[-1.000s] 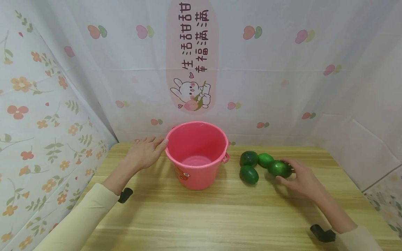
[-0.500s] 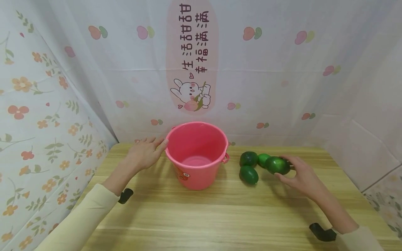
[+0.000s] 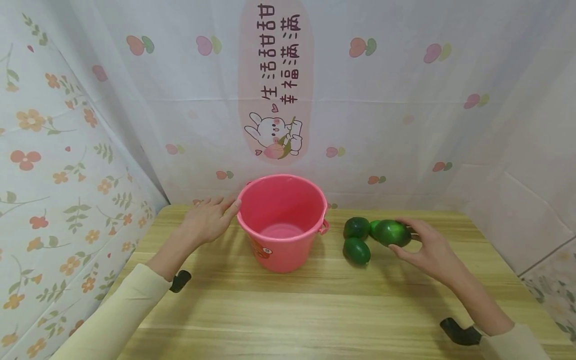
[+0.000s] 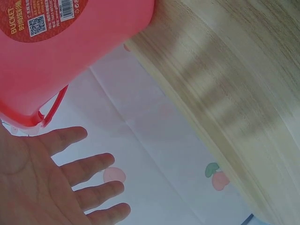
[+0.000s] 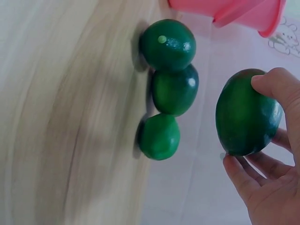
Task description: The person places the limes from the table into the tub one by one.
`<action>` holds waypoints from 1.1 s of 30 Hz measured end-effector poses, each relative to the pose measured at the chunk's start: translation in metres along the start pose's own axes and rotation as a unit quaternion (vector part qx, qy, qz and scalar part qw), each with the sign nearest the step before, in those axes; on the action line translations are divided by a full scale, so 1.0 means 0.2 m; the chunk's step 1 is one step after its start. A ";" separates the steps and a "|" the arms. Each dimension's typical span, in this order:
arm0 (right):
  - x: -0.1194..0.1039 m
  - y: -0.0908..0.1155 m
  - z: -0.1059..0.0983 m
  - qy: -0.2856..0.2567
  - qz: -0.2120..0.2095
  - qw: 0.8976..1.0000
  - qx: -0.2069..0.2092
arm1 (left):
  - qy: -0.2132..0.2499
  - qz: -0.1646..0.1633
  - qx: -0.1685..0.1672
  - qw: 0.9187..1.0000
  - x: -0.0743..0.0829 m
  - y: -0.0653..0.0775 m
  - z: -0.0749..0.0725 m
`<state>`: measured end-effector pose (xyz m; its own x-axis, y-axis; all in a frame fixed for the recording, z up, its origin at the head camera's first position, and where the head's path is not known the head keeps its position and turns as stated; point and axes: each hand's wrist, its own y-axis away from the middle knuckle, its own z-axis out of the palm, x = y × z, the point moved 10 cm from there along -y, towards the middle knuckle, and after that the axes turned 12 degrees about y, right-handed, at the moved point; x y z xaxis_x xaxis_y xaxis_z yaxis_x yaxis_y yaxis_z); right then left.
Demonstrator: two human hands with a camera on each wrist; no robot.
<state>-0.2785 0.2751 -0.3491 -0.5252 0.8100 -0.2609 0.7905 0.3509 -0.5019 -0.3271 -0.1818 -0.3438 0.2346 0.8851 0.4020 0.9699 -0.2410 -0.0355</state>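
Observation:
A pink bucket (image 3: 288,252) stands upright on the wooden table. My left hand (image 3: 207,222) is at its left, fingers extended and the thumb right at the rim; the left wrist view shows the palm (image 4: 23,183) with spread fingers. My right hand (image 3: 429,255) grips a dark green oval fruit (image 5: 243,115) between thumb and fingers, lifted off the table. Left of it lie two more dark green fruits, one at the back (image 3: 356,228) and one in front (image 3: 357,251). A smaller, brighter green fruit (image 5: 160,137) is partly hidden behind the held one in the head view.
The wooden table (image 3: 288,310) ends at a white printed curtain (image 3: 396,125) behind the bucket. A floral cloth (image 3: 58,200) hangs along the left side. The bucket's handle joint (image 3: 323,227) sticks out on the side toward the fruits.
My right hand has raised the gripped fruit and shifted it slightly left, so it covers more of the small bright fruit. The left hand and bucket have stayed put.

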 end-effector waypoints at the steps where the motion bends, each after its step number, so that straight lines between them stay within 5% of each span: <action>1: 0.00 0.00 0.00 -0.001 0.001 1.000 -0.001 | 0.000 -0.001 0.000 1.000 0.00 0.00 0.00; 33: -0.21 -0.12 -0.03 -0.054 -0.003 0.999 -0.010 | 0.011 -0.007 0.002 1.000 -0.01 0.01 0.01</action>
<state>-0.2732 0.2350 -0.3203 -0.5596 0.7533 -0.3454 0.7931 0.3660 -0.4868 -0.3259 -0.1828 -0.3468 0.2190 0.8794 0.4227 0.9735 -0.2264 -0.0333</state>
